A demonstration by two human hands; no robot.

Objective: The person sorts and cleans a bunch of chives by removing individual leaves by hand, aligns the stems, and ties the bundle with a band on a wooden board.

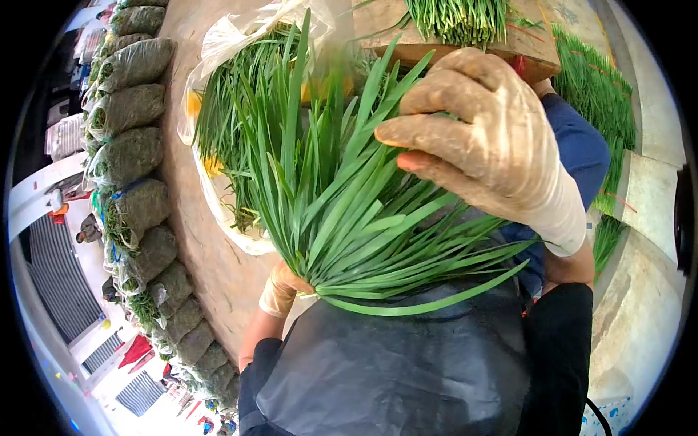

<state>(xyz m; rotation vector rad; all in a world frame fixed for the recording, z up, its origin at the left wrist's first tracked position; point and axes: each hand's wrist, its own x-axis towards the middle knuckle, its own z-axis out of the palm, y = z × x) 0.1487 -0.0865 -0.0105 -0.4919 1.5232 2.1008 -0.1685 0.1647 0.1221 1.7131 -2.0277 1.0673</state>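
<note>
A fanned bunch of long green leaves (349,218) spreads over my lap, which has a dark apron (407,356) on it. My left hand (289,282), in a pale glove, is closed around the narrow base of the bunch. My right hand (480,131), in a dirt-stained glove, is raised above the right part of the leaves. Its thumb and fingers are curved and apart, with nothing visible between them. Behind the bunch, an open plastic bag (203,73) holds more green leaves.
A wooden board (534,47) at the top carries a bundle of green stalks (465,18). More green bundles (592,87) lie along the right. A row of filled sacks (131,156) lines the left side of the brown floor (196,211).
</note>
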